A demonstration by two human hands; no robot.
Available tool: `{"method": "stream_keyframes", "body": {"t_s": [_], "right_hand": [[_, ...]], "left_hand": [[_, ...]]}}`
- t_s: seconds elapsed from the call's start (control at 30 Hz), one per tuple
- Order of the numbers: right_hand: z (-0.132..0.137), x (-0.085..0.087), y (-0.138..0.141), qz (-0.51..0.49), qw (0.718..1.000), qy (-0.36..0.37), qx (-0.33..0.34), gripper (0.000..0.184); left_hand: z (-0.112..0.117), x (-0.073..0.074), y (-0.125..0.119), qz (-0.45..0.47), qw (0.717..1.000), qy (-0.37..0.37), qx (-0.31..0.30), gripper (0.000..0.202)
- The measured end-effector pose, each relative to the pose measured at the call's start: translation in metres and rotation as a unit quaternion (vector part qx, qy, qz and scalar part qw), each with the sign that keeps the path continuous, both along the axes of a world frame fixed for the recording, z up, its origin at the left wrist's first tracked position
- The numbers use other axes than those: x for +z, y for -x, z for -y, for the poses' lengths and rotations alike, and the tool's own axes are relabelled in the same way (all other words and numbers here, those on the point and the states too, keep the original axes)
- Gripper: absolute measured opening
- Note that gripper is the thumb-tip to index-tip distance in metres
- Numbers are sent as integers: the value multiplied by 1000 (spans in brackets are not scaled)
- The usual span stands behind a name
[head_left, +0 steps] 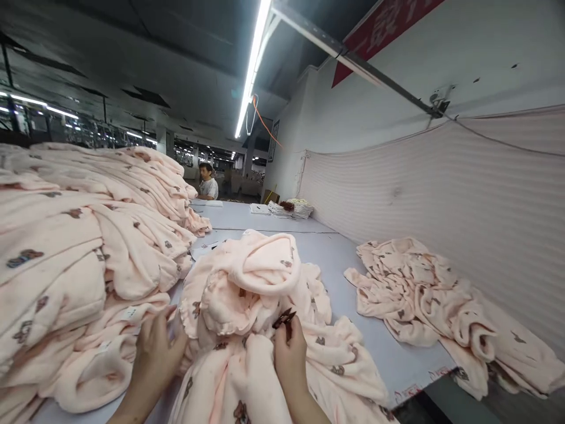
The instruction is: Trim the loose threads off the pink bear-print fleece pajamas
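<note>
A pale pink fleece garment (265,265) with small brown printed figures lies bunched in front of me, its hood-like part folded on top. My left hand (159,344) is at the garment's left side, thumb and fingers apart, the fingertips against or just beside the fabric. My right hand (291,350) is closed at the garment's middle, pinching a small dark pointed tool (283,318) that looks like thread snips; its lower part is hidden in the fingers. Left of my left hand, a garment with a white label (129,313) lies at the foot of a large heap.
A tall heap of similar pink garments (88,235) fills the left. More lie crumpled on the right of the table (339,277), some hanging over its edge. Stacked white pieces (291,208) are at the far end. A person (207,182) is in the background. A striped cloth (432,188) covers the right wall.
</note>
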State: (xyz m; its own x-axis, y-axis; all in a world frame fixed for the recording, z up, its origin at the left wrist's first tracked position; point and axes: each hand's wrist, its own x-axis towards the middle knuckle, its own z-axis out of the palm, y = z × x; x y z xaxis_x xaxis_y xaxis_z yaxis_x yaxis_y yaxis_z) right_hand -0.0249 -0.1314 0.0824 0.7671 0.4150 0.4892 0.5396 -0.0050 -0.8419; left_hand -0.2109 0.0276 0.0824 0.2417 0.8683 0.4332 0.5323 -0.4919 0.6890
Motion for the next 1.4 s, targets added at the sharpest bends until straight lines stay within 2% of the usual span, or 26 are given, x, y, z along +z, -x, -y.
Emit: {"method": "stream_keyframes", "body": {"t_s": [0.03,0.07,0.1,0.13,0.17,0.2,0.23,0.3,0.37,0.43,0.5,0.53,0.6,0.67,0.73,0.83,0.9,0.97,1.03,1.1,1.17,1.23,1.33,1.4], "right_hand": [[2,2,9,-20,1000,-11,7,15],[6,3,16,-42,999,-23,15,17],[12,4,21,-62,997,-32,20,19],[19,3,22,-81,996,-40,23,20],[28,1,21,-100,994,-45,23,20],[37,-1,17,-117,992,-47,24,19],[46,-5,9,-134,990,-45,24,18],[63,-15,-14,-165,985,-34,32,15],[71,-28,-44,-193,980,-22,45,13],[68,-43,-74,-220,974,-18,55,10],[54,-58,-100,-249,966,-16,69,9],[47,-65,-110,-267,961,-16,77,10],[35,-74,-122,-301,949,-18,95,12],[37,-76,-124,-326,938,-32,111,13],[54,-70,-119,-345,928,-56,127,14],[96,-49,-109,-378,909,-93,147,20],[120,-31,-103,-399,897,-107,160,28],[133,-12,-94,-434,874,-123,181,33],[137,7,-80,-453,860,-127,197,27],[137,25,-59,-438,868,-104,207,23],[138,40,-35,-398,888,-64,222,24],[139,50,-10,-367,897,-29,243,27],[138,57,23,-359,888,-13,287,25],[137,56,39,-359,882,-25,304,24]], "left_hand": [[12,23,3,19,999,-42,-28,39],[26,47,0,13,992,-52,-110,33],[40,69,-9,-19,970,-68,-235,29],[52,89,-24,-74,932,-108,-337,27],[59,105,-42,-141,894,-170,-389,28],[60,115,-63,-191,874,-234,-381,30],[55,121,-84,-199,879,-246,-357,34],[30,116,-121,-198,901,-238,-303,43],[-4,95,-146,-201,924,-210,-250,48],[-35,70,-162,-202,940,-180,-206,49],[-55,50,-172,-195,947,-169,-190,51],[-61,44,-176,-191,949,-166,-190,51],[-66,41,-181,-182,949,-160,-201,52],[-63,50,-177,-173,949,-152,-218,51],[-50,65,-159,-157,948,-145,-235,45],[-9,88,-107,-125,949,-139,-252,37],[26,97,-63,-118,947,-122,-273,32],[59,97,-21,-131,926,-50,-350,26],[83,90,14,-163,914,-32,-370,28],[101,84,38,-153,924,-31,-348,35],[118,83,48,-104,943,-25,-315,31],[138,89,46,-72,943,-28,-324,25],[168,94,25,-110,905,-64,-406,36],[179,89,9,-189,887,-70,-416,33]]}}
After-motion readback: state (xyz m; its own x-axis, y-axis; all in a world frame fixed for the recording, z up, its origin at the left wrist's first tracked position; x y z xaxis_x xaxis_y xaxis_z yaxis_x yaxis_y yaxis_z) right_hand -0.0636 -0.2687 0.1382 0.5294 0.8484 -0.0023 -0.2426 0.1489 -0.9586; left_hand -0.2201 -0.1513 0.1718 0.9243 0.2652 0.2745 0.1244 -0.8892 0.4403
